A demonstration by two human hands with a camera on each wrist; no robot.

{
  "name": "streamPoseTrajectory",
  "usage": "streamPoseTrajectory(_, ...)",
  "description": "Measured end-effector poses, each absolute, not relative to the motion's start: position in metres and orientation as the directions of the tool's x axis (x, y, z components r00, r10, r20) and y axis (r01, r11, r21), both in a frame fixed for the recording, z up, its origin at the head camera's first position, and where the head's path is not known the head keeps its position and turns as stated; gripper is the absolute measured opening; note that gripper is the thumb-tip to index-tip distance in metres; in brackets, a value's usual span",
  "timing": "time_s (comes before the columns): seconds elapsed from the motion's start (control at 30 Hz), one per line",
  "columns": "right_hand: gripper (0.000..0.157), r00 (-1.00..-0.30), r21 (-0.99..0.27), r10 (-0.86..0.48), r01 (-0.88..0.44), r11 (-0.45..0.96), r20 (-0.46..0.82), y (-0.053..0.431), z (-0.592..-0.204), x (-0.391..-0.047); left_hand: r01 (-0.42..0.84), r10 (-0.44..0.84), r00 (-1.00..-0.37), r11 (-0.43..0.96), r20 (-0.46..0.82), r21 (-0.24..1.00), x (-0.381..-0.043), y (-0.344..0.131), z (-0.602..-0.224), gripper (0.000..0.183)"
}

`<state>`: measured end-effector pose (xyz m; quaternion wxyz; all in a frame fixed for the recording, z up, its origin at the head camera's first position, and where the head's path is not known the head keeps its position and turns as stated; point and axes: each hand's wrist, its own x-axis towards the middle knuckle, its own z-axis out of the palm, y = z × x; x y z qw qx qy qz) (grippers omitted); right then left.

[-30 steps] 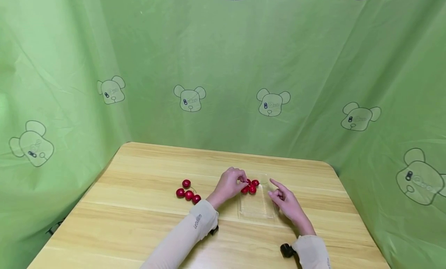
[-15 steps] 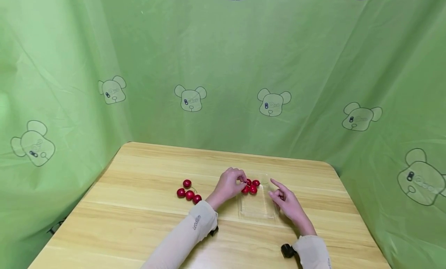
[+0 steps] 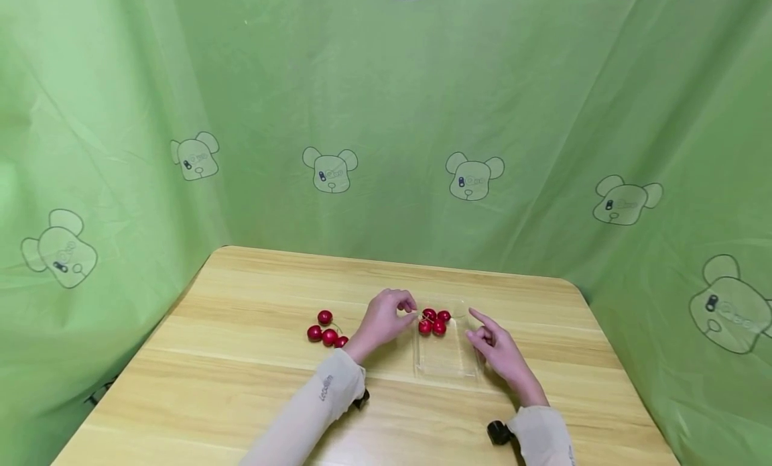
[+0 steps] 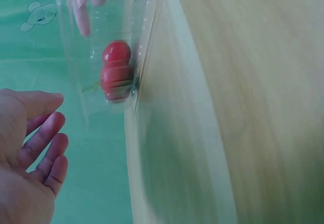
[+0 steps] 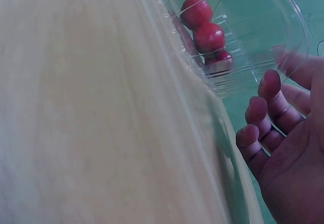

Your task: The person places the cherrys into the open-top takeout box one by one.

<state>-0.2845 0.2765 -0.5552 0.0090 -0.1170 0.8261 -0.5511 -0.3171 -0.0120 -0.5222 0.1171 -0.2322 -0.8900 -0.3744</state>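
Note:
A clear plastic box [image 3: 447,360] lies on the table with several red cherries [image 3: 439,328] grouped in its far left corner. Just left of that corner is my left hand [image 3: 383,320], holding nothing; in the left wrist view its fingers [image 4: 45,145] are loosely bent, apart from the cherries. My right hand [image 3: 502,357] stays at the right wall of the box, index finger extended along it and the other fingers loosely bent, as the right wrist view shows. Several more cherries [image 3: 329,337], one with a visible stem, lie on the table left of my left forearm.
The light wooden table [image 3: 253,385] ends at a green curtain [image 3: 386,218] printed with bear heads, which surrounds it behind and at both sides. A black wrist device [image 3: 498,433] sits beside the right sleeve.
My left hand has let go of a cherry stem and drawn back to the left, leaving the cherries in the box. My right hand has stayed at the box's right wall.

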Motion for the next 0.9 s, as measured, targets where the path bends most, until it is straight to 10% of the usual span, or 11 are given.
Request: streamPoseTrajectory(0.9, 0.060, -0.972, -0.909, -0.208, -0.181, 0.376, 0.107, 0.275, -0.555, -0.284, 0.408, 0.359, -0.909, 0.654, 0.214, 0.637, -0.298, -0.149, -0.519, 0.011)
